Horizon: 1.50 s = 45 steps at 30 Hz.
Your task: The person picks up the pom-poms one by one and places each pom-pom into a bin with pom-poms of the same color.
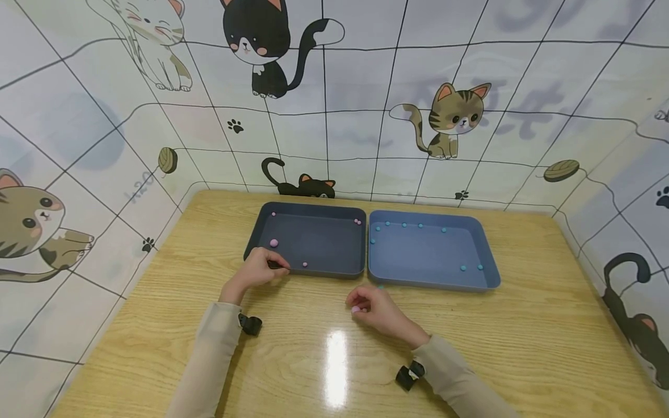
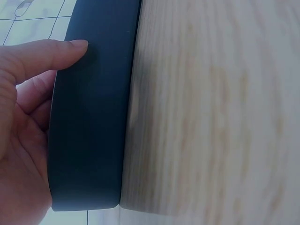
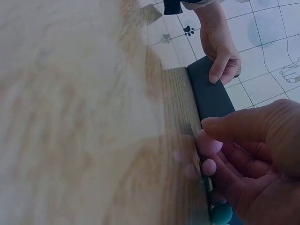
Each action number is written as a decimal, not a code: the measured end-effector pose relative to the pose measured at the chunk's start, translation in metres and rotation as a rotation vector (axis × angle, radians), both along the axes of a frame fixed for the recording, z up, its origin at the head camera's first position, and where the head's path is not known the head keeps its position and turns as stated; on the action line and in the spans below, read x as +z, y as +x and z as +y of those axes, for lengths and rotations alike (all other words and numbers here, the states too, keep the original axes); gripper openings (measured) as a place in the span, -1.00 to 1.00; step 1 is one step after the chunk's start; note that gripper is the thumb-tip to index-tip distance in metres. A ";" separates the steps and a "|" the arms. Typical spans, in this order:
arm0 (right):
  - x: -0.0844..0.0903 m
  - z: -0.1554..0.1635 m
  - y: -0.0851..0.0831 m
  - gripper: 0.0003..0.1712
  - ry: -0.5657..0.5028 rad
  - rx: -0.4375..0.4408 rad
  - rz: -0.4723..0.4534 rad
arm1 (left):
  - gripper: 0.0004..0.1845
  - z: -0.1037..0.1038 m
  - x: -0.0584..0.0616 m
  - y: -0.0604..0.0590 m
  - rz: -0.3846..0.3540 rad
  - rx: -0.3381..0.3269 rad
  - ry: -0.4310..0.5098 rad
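My left hand [image 1: 258,268] holds the near wall of the dark grey tray [image 1: 324,239] at its left end. In the left wrist view the thumb [image 2: 70,51] presses on the wall's outer face, with the other fingers partly hidden behind it. Over the wood in front of the trays, my right hand [image 1: 384,312] pinches a pink ball [image 3: 209,143] between thumb and fingers. A smaller pink ball [image 3: 208,167] shows right beside it against the fingers. Close by, a teal ball [image 3: 221,213] sits near the blue tray's front wall.
The blue tray [image 1: 423,249] stands right of the dark one, with several small teal balls [image 1: 463,268] inside. A larger pink ball [image 1: 274,243] and several small ones lie in the dark tray. Both trays rest on a wooden table [image 1: 292,360] before a cat-print backdrop.
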State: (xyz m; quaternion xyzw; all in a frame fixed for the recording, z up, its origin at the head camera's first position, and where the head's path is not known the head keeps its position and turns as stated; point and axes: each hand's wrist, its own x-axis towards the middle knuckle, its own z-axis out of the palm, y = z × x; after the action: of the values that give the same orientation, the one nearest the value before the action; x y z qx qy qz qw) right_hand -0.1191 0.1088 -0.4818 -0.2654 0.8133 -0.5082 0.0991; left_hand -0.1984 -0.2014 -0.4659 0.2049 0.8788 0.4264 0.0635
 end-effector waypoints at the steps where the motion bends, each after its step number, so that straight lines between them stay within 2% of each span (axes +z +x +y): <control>1: 0.000 0.000 0.000 -0.82 0.001 0.001 0.009 | -0.96 0.000 0.000 0.000 -0.001 0.000 0.002; 9: 0.002 0.000 -0.001 -0.85 -0.021 -0.029 -0.011 | -0.95 0.000 -0.001 0.000 -0.006 0.003 0.001; 13: 0.010 0.000 -0.003 -0.86 -0.057 -0.058 -0.013 | -0.94 0.000 -0.001 0.000 0.003 0.004 -0.007; 22: 0.026 -0.003 -0.011 -0.87 -0.147 -0.139 0.052 | -0.96 -0.001 -0.001 -0.001 0.008 -0.003 -0.010; 25: 0.030 -0.004 -0.015 -0.86 -0.158 -0.174 0.031 | -0.96 -0.001 -0.002 -0.001 0.013 -0.002 -0.013; 29: 0.047 -0.006 -0.017 -0.85 -0.163 -0.194 -0.005 | -0.96 -0.002 -0.002 -0.002 0.014 0.000 -0.017; 34: 0.071 -0.013 -0.019 -0.88 -0.167 -0.203 0.023 | -0.96 -0.002 -0.003 -0.002 0.017 -0.004 -0.015; 41: 0.054 -0.017 -0.044 -0.85 -0.196 -0.238 0.007 | -0.96 -0.002 -0.002 -0.002 0.005 0.004 -0.024; 45: 0.054 -0.021 -0.053 -0.83 -0.200 -0.250 0.020 | -0.95 -0.002 -0.001 -0.002 0.008 0.003 -0.028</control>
State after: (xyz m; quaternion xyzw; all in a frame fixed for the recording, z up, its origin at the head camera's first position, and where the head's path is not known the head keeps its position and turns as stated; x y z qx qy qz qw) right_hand -0.1719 0.0879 -0.4275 -0.1760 0.7863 -0.5922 0.0000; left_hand -0.2002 -0.2035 -0.4670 0.2041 0.8853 0.4132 0.0623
